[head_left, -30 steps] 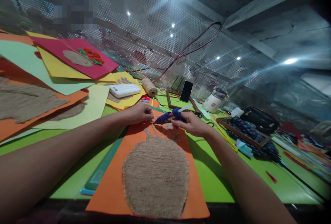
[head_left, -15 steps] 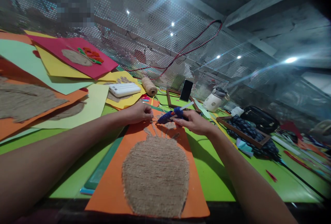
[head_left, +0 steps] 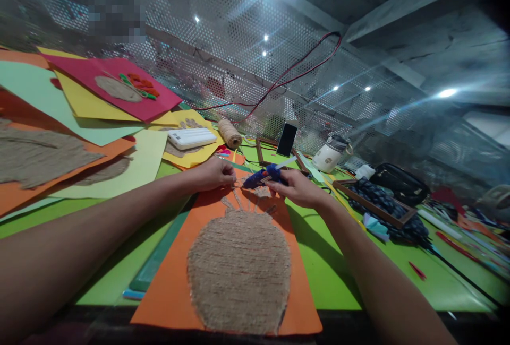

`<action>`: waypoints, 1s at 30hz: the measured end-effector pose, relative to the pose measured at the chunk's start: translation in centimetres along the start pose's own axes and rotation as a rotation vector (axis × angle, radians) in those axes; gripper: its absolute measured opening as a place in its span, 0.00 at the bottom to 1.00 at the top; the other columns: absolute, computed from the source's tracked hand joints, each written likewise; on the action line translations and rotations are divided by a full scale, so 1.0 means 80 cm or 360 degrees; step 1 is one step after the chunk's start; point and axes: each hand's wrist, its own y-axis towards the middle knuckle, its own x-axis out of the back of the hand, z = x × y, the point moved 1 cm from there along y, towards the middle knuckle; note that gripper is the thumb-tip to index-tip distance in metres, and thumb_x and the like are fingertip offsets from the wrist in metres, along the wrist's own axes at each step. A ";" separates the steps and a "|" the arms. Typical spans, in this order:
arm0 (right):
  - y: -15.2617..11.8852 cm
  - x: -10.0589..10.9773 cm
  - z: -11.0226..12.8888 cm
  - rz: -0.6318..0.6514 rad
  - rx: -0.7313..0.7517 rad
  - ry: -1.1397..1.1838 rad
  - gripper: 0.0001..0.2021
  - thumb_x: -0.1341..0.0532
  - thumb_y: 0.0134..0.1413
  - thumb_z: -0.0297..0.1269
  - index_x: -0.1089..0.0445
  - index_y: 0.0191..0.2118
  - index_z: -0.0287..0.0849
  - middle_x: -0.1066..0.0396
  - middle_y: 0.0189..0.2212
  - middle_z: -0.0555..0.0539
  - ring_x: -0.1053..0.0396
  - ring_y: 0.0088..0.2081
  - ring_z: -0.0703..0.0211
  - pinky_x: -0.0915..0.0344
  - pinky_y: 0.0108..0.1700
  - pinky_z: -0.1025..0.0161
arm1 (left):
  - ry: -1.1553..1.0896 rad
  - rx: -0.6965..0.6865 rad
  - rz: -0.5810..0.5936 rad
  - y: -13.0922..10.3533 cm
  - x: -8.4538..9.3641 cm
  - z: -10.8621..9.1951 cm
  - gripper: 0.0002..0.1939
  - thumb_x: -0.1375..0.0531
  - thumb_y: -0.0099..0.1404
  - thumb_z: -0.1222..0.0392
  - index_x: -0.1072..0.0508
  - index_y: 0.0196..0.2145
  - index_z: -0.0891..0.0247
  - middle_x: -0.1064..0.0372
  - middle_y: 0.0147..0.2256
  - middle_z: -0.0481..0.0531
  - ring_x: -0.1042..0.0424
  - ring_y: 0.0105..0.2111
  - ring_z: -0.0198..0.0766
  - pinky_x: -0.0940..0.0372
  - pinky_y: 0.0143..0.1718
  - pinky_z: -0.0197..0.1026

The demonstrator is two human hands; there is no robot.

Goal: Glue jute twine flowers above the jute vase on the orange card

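Orange card [head_left: 161, 292] lies on the green desk [head_left: 330, 260], its upper part directly below the fingers of both hands and the rest reaching toward the wearer. On it, nearer the wearer than the fingers, sits a rounded twine shape [head_left: 240, 270], with thin stems fanning from its top up to the fingers.

The left hand [head_left: 218, 173] is over the card's upper left, thumb and fingertips drawn together; they may be pinching a small bit of twine, though the spot is too small to be sure. The right hand [head_left: 297, 188] has its fingers clamped on a blue glue gun [head_left: 261, 178], whose nozzle points toward the left fingertips, near but apart from them. A pale stick [head_left: 287, 162] pokes out of its rear.

Beyond the left fingers are a twine spool [head_left: 230, 134] and, farther left, a white power bank [head_left: 192, 138]. Beyond the right fingers a dark phone [head_left: 287, 139] leans upright, with a white cup [head_left: 326, 157] to its right. A green board [head_left: 153, 268] shows beneath the card's left edge.
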 end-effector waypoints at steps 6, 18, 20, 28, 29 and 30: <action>0.003 -0.005 0.003 -0.0028 0.0036 -0.0035 0.15 0.42 0.65 0.44 0.30 0.29 0.40 0.32 0.24 0.49 0.41 0.25 0.63 0.47 0.29 0.62 | -0.0008 -0.0002 -0.0010 -0.001 0.000 -0.002 0.11 0.39 0.56 0.53 0.26 0.24 0.63 0.27 0.24 0.50 0.31 0.27 0.38 0.41 0.31 0.38; 0.004 -0.008 0.002 -0.0044 0.0046 -0.0069 0.12 0.41 0.65 0.41 0.28 0.34 0.38 0.29 0.27 0.47 0.39 0.29 0.61 0.44 0.31 0.63 | -0.0014 0.0016 -0.0009 0.000 -0.001 -0.003 0.10 0.39 0.55 0.54 0.27 0.24 0.63 0.25 0.25 0.52 0.30 0.28 0.39 0.40 0.31 0.38; 0.003 -0.007 0.003 -0.0047 0.0037 -0.0086 0.13 0.42 0.65 0.42 0.27 0.35 0.38 0.31 0.26 0.49 0.41 0.28 0.62 0.46 0.31 0.63 | 0.0010 0.0008 -0.0013 0.000 -0.001 -0.003 0.10 0.40 0.56 0.54 0.27 0.24 0.63 0.26 0.24 0.51 0.30 0.28 0.39 0.40 0.31 0.38; -0.001 -0.002 0.010 -0.0009 -0.0007 -0.0130 0.14 0.42 0.65 0.42 0.27 0.34 0.38 0.33 0.26 0.48 0.41 0.28 0.62 0.46 0.31 0.62 | 0.0065 0.0028 0.0006 -0.004 0.001 -0.008 0.12 0.39 0.57 0.51 0.27 0.24 0.63 0.29 0.22 0.48 0.33 0.27 0.37 0.42 0.31 0.37; -0.001 -0.001 0.010 -0.0008 -0.0002 -0.0134 0.13 0.42 0.65 0.42 0.27 0.34 0.38 0.33 0.26 0.48 0.41 0.28 0.61 0.46 0.31 0.62 | 0.0071 0.0033 0.0005 -0.004 0.001 -0.008 0.12 0.39 0.57 0.51 0.27 0.24 0.63 0.30 0.22 0.48 0.33 0.26 0.36 0.42 0.30 0.37; -0.002 -0.001 0.010 -0.0006 -0.0004 -0.0135 0.13 0.42 0.64 0.42 0.27 0.35 0.38 0.33 0.26 0.48 0.41 0.28 0.61 0.46 0.31 0.62 | 0.0072 0.0038 0.0004 -0.004 0.001 -0.009 0.12 0.39 0.57 0.52 0.27 0.24 0.63 0.30 0.22 0.48 0.34 0.26 0.37 0.42 0.30 0.37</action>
